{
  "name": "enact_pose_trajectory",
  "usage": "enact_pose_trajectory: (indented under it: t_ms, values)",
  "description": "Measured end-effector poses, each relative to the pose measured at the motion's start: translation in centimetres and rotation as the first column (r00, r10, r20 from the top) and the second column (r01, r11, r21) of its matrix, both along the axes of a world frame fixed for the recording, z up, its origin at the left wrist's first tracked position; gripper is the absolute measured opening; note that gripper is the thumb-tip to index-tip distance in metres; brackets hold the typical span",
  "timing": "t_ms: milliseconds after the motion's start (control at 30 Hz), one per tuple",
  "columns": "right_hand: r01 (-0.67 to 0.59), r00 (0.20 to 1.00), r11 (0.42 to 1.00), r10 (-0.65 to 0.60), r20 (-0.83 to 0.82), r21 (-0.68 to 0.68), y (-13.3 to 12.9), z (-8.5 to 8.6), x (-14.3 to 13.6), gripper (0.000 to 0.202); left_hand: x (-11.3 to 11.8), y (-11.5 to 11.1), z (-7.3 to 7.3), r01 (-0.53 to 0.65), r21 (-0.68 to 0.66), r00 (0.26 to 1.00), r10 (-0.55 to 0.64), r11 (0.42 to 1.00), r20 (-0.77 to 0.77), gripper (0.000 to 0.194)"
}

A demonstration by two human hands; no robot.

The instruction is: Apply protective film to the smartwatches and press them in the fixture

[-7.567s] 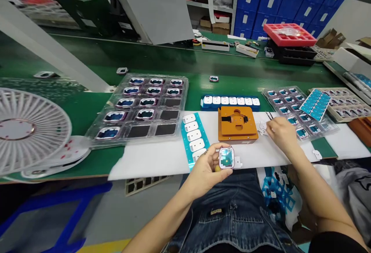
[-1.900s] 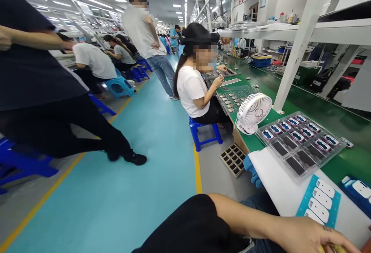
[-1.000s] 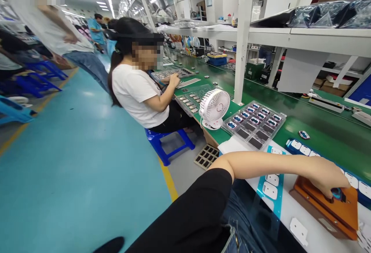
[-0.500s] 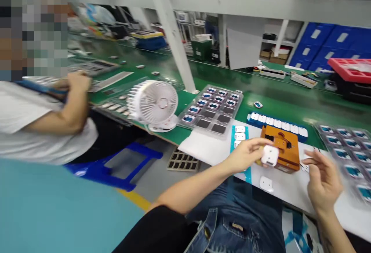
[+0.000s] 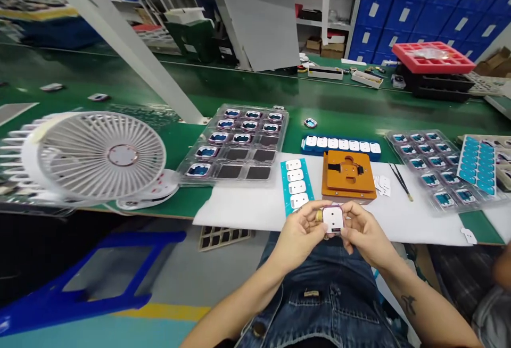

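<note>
Between both hands, near the front edge of the bench, is a small square casing [image 5: 332, 218] with a white face and two dark dots. My left hand [image 5: 302, 233] pinches its left side, where a gold-coloured bit shows. On the opposite side, the fingers of my right hand [image 5: 363, 231] grip its edge. Just beyond lies an orange fixture block [image 5: 349, 176] with a shaped recess. A blue strip [image 5: 297, 183] of white stickers is left of the block. Black tweezers [image 5: 400, 181] rest to the right, near loose white pieces [image 5: 382, 185].
A white fan [image 5: 104, 156] stands at the left. Clear trays of blue-filled casings [image 5: 235, 146] flank the white work sheet [image 5: 235, 207]. Behind the block sits a blue rack [image 5: 341, 146] of white-faced pieces. A slanted white post [image 5: 131, 44] rises from the bench. Part of a person [image 5: 495, 305] shows at right.
My view has swung right. The right hand has moved from beside the orange block to the casing, which both hands now hold. The loose white sticker piece by the front edge no longer shows there.
</note>
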State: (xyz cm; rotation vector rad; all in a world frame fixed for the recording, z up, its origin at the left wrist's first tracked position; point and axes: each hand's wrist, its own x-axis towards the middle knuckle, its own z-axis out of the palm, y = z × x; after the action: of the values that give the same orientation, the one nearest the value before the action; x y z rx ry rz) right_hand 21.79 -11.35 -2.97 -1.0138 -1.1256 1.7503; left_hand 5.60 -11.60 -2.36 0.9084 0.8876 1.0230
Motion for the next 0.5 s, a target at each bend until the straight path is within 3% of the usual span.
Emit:
enact_pose_trajectory:
  t_ms: [200,333,400,467,500]
  values:
    - [0.089,0.994,0.995,-0.092,0.060,0.050,-0.3,-1.1,-0.2,0.025,0.3,-0.3,-0.5,0.033,0.068,0.992,-0.025,0.997,-0.120,0.031]
    - [0.102,0.981,0.987,-0.120,0.154,0.121,-0.2,-0.7,-0.1,0.029,0.3,-0.6,-0.3,0.171,0.114,0.978,-0.155,0.979,-0.138,0.049]
    - [0.053,0.947,0.970,-0.124,0.295,0.236,-0.1,0.1,0.2,0.027,0.2,-0.7,-0.2,0.185,0.107,0.974,-0.168,0.977,-0.149,0.051]
    - [-0.069,0.838,0.879,-0.206,0.505,0.473,0.1,1.3,0.8,0.027,0.2,-0.7,-0.2,0.176,0.086,0.972,-0.160,0.981,-0.171,0.046]
    - [-0.183,0.751,0.780,-0.282,0.598,0.598,0.1,1.9,1.1,0.026,0.2,-0.7,-0.2,0.177,0.073,0.969,-0.160,0.982,-0.189,0.046]
